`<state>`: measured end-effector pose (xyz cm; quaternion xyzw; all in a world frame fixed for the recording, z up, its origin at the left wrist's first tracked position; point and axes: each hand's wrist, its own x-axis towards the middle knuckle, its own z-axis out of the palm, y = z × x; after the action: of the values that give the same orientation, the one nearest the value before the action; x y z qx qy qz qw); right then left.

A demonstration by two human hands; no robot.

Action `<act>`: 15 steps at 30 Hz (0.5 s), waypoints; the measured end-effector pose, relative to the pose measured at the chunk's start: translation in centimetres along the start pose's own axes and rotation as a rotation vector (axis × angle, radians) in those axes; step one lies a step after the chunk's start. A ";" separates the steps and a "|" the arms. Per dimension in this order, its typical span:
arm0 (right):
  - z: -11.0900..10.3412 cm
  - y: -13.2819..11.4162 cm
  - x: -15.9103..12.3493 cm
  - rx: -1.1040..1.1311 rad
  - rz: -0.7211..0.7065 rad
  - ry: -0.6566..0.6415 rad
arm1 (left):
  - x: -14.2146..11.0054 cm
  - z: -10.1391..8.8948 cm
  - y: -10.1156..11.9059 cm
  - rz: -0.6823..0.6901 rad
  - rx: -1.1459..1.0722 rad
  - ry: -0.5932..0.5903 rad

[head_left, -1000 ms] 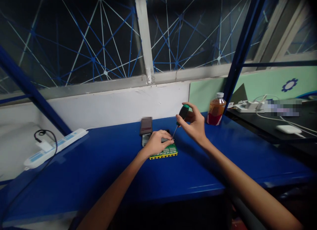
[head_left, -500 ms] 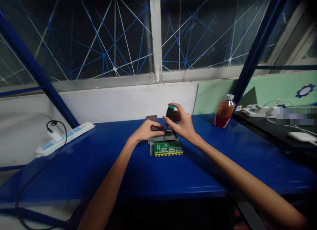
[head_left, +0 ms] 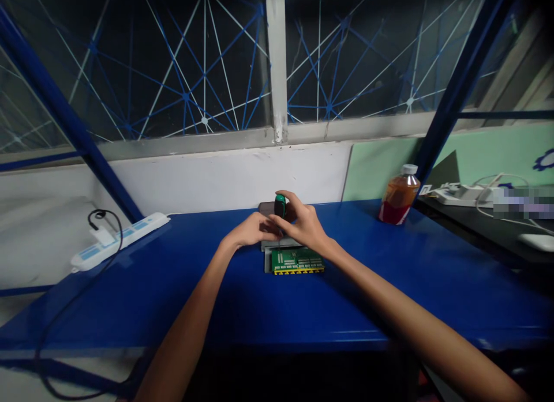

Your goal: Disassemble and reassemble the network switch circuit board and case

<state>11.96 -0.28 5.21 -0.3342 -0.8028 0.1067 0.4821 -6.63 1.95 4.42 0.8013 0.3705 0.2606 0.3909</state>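
A screwdriver [head_left: 280, 205] with a green-and-black handle stands nearly upright, its thin shaft pointing down at the back left part of a green circuit board [head_left: 298, 258]. My right hand [head_left: 305, 224] is closed around the handle. Low on the shaft, the fingers of my left hand [head_left: 253, 230] are pinched together; the exact contact is partly hidden. Yellow edging runs along the board's front, and a grey plate shows under its left end. Behind the board lies a grey, flat case [head_left: 268, 246], mostly covered by my hands. Whether the screwdriver's tip touches the board I cannot tell.
The work sits on a blue table [head_left: 208, 310]. To the left lies a white power strip [head_left: 125, 240] with a plug and black cable. A bottle of reddish drink [head_left: 399, 197] stands at the back right, beside a black surface with white cables and a charger.
Both hands and the screwdriver have shifted left and slightly toward me, from above the grey case to the board's back left. The camera view has turned slightly left.
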 end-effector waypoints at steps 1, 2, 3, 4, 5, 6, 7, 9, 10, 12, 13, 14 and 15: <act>0.0 0.0 0.0 -0.002 0.000 -0.008 | 0.0 0.0 -0.1 0.000 0.001 -0.003; 0.0 0.0 0.0 0.001 0.003 -0.018 | 0.0 -0.1 -0.2 0.000 0.000 -0.007; 0.0 0.0 0.0 0.005 0.005 -0.029 | 0.0 -0.1 -0.3 0.001 -0.003 -0.012; 0.0 0.0 0.0 0.007 0.007 -0.038 | 0.0 -0.1 -0.4 0.001 -0.007 -0.018; 0.0 0.0 0.0 0.007 0.006 -0.043 | 0.0 -0.2 -0.4 0.000 -0.010 -0.022; 0.0 0.0 0.0 0.004 0.003 -0.046 | 0.1 -0.2 -0.5 -0.001 -0.012 -0.024; 0.0 0.0 0.0 0.000 0.000 -0.049 | 0.1 -0.2 -0.5 -0.003 -0.010 -0.027; 0.1 0.0 0.0 -0.008 -0.005 -0.056 | 0.1 -0.1 -0.5 -0.009 -0.006 -0.032; 0.1 0.0 -0.1 -0.012 -0.006 -0.059 | 0.1 -0.1 -0.4 -0.013 -0.008 -0.034; 0.3 0.2 -0.1 -0.023 -0.009 -0.056 | 0.0 0.0 -0.3 -0.021 -0.019 -0.036; 0.3 0.2 -0.2 -0.030 -0.011 -0.053 | 0.0 0.0 -0.2 -0.023 -0.026 -0.037; 0.4 0.3 -0.2 -0.038 -0.014 -0.051 | 0.0 0.0 -0.1 -0.026 -0.032 -0.038; 0.5 0.3 -0.2 -0.047 -0.017 -0.049 | 0.0 0.0 -0.1 -0.028 -0.034 -0.041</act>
<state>11.79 -0.10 4.62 -0.3357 -0.8194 0.0919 0.4554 -6.65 1.95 4.36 0.7943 0.3690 0.2451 0.4156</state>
